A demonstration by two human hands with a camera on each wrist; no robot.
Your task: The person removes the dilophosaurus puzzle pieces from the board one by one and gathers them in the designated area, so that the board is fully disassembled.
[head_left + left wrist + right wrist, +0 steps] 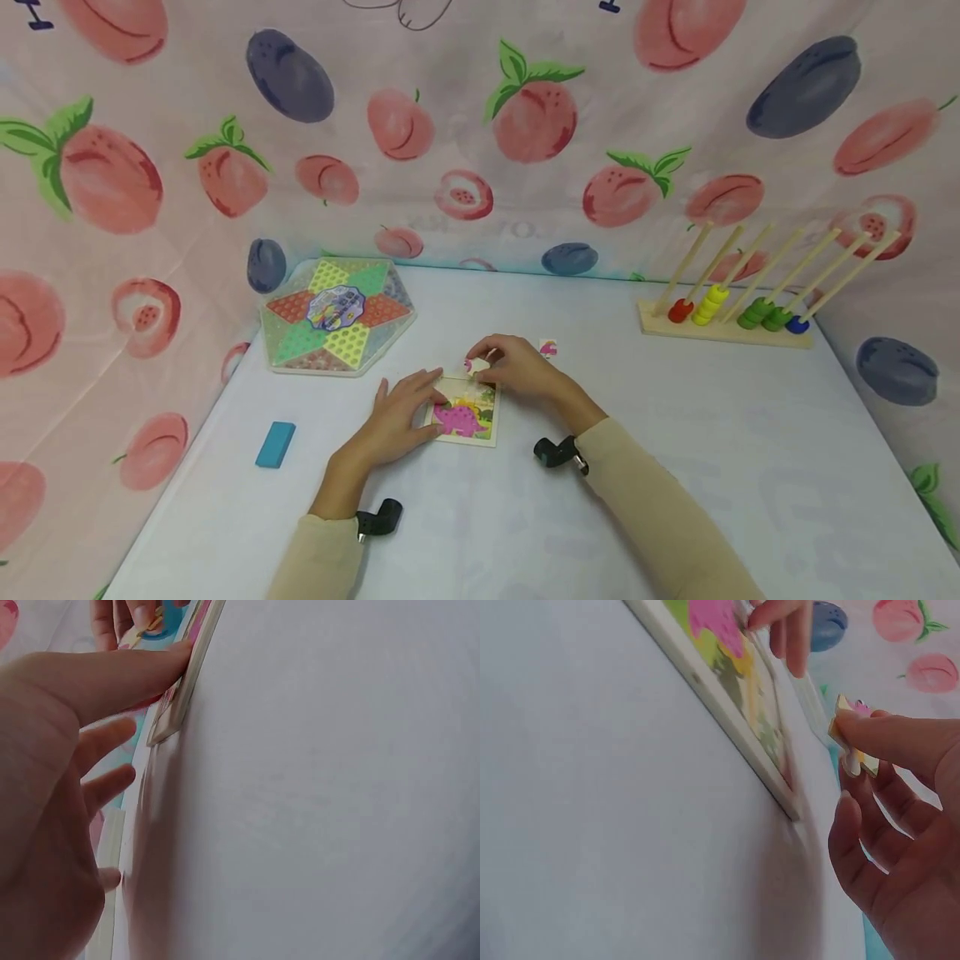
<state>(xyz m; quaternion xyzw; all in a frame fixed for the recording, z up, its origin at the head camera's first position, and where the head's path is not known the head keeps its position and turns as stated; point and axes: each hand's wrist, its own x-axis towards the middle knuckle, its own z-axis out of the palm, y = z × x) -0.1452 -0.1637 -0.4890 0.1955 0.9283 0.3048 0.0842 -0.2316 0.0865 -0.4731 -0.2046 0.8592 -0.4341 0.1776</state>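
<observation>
A small square jigsaw puzzle (459, 420) with a pink dinosaur lies in a pale wooden frame near the table's middle. Resting at its left side is my left hand (396, 422), fingers extended and spread, with the thumb on the near left edge. My right hand (522, 367) pinches a jigsaw piece (476, 365) between thumb and fingers over the puzzle's far edge. In the right wrist view this piece (868, 763) is held raised above the frame, its knob pointing down. The puzzle's upper part shows bare tray. Another loose piece (548, 347) lies beyond my right hand.
A hexagonal Chinese checkers box (300, 342) lies at the back left. Nearer, on the left, is a blue block (275, 444). A wooden bead abacus (723, 331) with tall rods stands at the back right, before the fruit-print cloth (525, 233).
</observation>
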